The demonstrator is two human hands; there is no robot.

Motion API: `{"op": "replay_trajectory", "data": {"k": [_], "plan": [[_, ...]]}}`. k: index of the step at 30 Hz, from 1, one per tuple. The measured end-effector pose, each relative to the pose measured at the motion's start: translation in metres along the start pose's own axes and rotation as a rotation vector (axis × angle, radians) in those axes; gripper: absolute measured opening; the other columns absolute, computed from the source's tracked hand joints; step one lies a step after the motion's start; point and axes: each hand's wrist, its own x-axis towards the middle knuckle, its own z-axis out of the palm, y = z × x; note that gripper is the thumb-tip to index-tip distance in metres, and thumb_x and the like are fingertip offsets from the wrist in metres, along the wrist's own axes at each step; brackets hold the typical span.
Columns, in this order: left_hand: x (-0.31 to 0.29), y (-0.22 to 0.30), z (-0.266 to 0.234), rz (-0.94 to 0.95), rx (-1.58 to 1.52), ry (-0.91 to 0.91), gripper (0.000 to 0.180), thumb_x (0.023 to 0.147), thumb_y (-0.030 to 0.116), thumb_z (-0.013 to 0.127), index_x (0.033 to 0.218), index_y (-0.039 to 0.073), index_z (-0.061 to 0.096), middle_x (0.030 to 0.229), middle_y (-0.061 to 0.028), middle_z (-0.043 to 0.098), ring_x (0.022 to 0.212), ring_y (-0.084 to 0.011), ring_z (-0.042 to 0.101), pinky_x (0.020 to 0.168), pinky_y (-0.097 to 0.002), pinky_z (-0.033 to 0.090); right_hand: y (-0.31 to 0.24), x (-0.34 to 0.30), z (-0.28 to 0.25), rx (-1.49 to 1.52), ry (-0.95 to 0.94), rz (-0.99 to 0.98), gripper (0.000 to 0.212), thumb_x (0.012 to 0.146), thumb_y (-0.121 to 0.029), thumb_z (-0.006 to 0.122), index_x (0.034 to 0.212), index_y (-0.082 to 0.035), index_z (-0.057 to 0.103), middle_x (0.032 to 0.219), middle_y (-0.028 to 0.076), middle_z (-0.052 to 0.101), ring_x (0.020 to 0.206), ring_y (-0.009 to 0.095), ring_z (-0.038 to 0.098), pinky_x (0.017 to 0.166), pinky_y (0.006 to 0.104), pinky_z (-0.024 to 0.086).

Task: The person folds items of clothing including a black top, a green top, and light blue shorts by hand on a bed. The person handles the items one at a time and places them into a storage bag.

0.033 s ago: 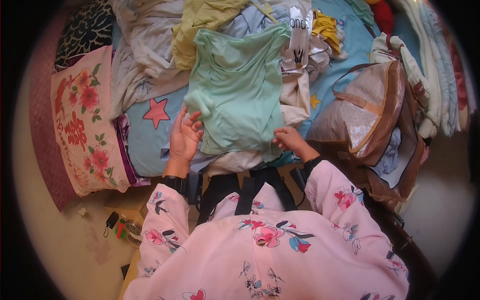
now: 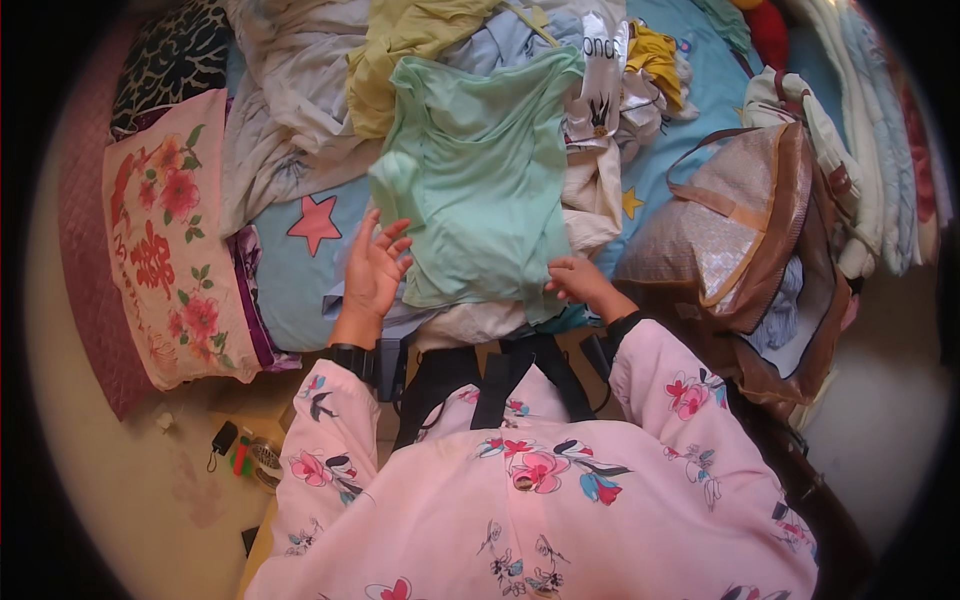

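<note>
A mint-green top (image 2: 485, 190) lies spread in front of me, with narrow folds at its far edge and wrinkles along its left side. A bunched flap of the top at its left edge looks blurred. Just below that flap, my left hand (image 2: 373, 270) is open, palm turned up and fingers spread, holding nothing. My right hand (image 2: 588, 284) is at the top's near right edge, its fingers curled closed on the cloth. Pale crumpled cloth shows beneath the near hem.
Yellow cloth (image 2: 410, 50) and white clothing (image 2: 290, 100) are heaped at the far side. The blue sheet (image 2: 290, 285) has star prints. A flowered pillow (image 2: 180, 240) lies left; a brown bag (image 2: 720, 250) stands right. Small items (image 2: 240, 455) lie at the lower left.
The flap at the top's left edge has shifted upward, away from my left hand. My left hand has moved slightly right and down. My right hand looks unchanged.
</note>
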Motion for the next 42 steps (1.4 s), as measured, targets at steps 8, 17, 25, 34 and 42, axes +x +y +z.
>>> {"op": "replay_trajectory", "data": {"k": [8,17,25,34,42], "plan": [[0.014,-0.101,-0.076,0.141,1.827,-0.265,0.039,0.069,0.016,0.059,0.106,0.011,0.046,0.093,-0.0093,0.054,0.08,-0.0255,0.055,0.065,-0.0353,0.044,0.011,0.017,0.027,0.071,-0.025,0.073,0.017,0.076,-0.019,0.053,0.088,-0.008,0.048,0.073,0.002,0.057,0.05,0.005,0.045,0.04,0.0193,0.032],[0.026,-0.119,-0.048,0.498,1.995,-0.66,0.041,0.062,0.018,0.065,0.097,0.01,0.046,0.087,-0.0094,0.048,0.084,-0.0277,0.05,0.067,-0.0376,0.042,-0.052,-0.022,-0.028,1.044,0.157,-0.551,0.024,0.082,-0.025,0.05,0.1,-0.01,0.046,0.09,0.004,0.054,0.062,0.006,0.044,0.053,0.0195,0.038],[0.025,-0.147,-0.025,0.671,2.046,-0.802,0.044,0.056,0.016,0.065,0.095,0.012,0.046,0.085,-0.0065,0.046,0.079,-0.0229,0.05,0.061,-0.0353,0.041,0.1,0.048,0.012,-0.341,0.539,-0.268,0.034,0.067,-0.024,0.064,0.092,-0.005,0.051,0.077,0.006,0.055,0.071,0.019,0.054,0.064,0.0279,0.043],[0.026,-0.152,-0.022,0.83,1.991,-0.675,0.031,0.06,0.013,0.059,0.09,0.014,0.051,0.085,-0.0067,0.047,0.077,-0.0248,0.05,0.061,-0.0367,0.04,0.0,-0.031,0.019,0.513,0.042,-0.106,0.016,0.076,-0.013,0.056,0.088,-0.011,0.044,0.078,-0.001,0.052,0.066,0.01,0.05,0.055,0.0223,0.04],[0.009,-0.102,0.003,0.365,1.763,-0.837,0.017,0.079,0.019,0.049,0.085,0.006,0.057,0.074,-0.0138,0.055,0.075,-0.0279,0.052,0.064,-0.0343,0.042,-0.007,-0.027,-0.012,0.797,-0.01,-0.289,0.013,0.081,-0.016,0.053,0.09,-0.011,0.045,0.069,-0.003,0.048,0.049,0.003,0.039,0.041,0.0155,0.032]]}}
